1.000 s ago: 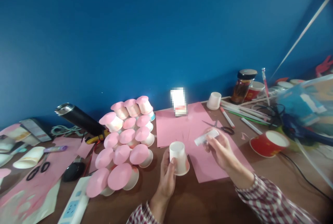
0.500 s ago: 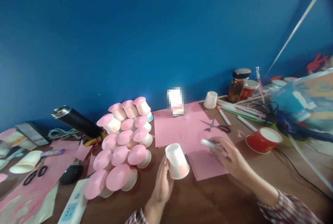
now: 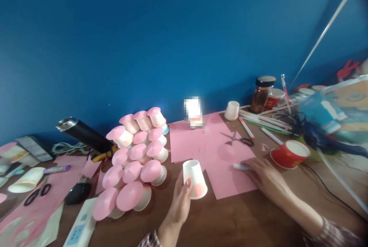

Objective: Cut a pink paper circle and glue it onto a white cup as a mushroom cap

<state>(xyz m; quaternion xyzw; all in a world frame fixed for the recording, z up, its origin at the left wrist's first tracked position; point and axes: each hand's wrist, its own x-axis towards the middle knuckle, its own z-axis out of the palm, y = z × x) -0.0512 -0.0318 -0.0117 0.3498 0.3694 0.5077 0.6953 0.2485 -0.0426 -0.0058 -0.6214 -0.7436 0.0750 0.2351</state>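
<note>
1. Left hand point(image 3: 179, 201) closed around a white paper cup point(image 3: 194, 179), held upside down and tilted, just above the brown counter point(image 3: 230, 220).
2. Right hand point(image 3: 266, 178) lying low on the edge of the pink paper sheet point(image 3: 212, 151), fingers curled over a small white stick-like object point(image 3: 240, 166); too blurred to tell how firm the grip is.
3. Cup positioned at the near left corner of the pink sheet, between both hands.
4. Just left of the cup, a stacked cluster of pink-topped cups point(image 3: 135, 159).
5. Farther back on the pink sheet, scissors point(image 3: 237, 139) lying flat, well apart from the right hand.
6. Right of the sheet, a red cup point(image 3: 289, 154) tipped on its side, near the right hand but not touching.
7. By the blue wall, another white cup point(image 3: 231, 110) upside down beside a dark-lidded jar point(image 3: 262, 94).
</note>
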